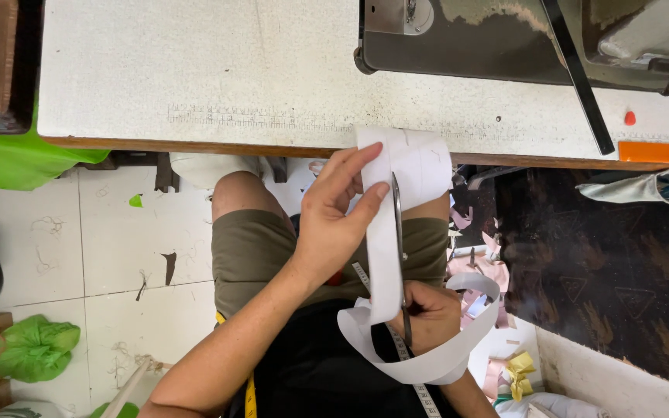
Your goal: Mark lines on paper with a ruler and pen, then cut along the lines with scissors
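Left hand [334, 224]: fingers and thumb pinched narrowly on the upper part of a white fabric strip [385, 255], fingertips pointing toward the near edge of the desk [195, 93]. Right hand [427, 313]: fingers curled closed around the handles of a pair of scissors [399, 248], whose blades lie along the right edge of the strip, tips toward the desk. The strip is held in the air over the person's lap, just in front of the desk's near edge; its wider top end overlaps that edge, and its lower end curls in a loop below the right hand. A measuring tape [420, 379] hangs across the black shirt beneath the hands.

On the desk, toward the far right corner, stands the base of a sewing machine [474, 39]; an orange ruler [660, 152] lies at the near right edge. Below, on the tiled floor [118, 255], are green bags [32, 348] at left and pink and yellow fabric scraps [505, 371] at right.
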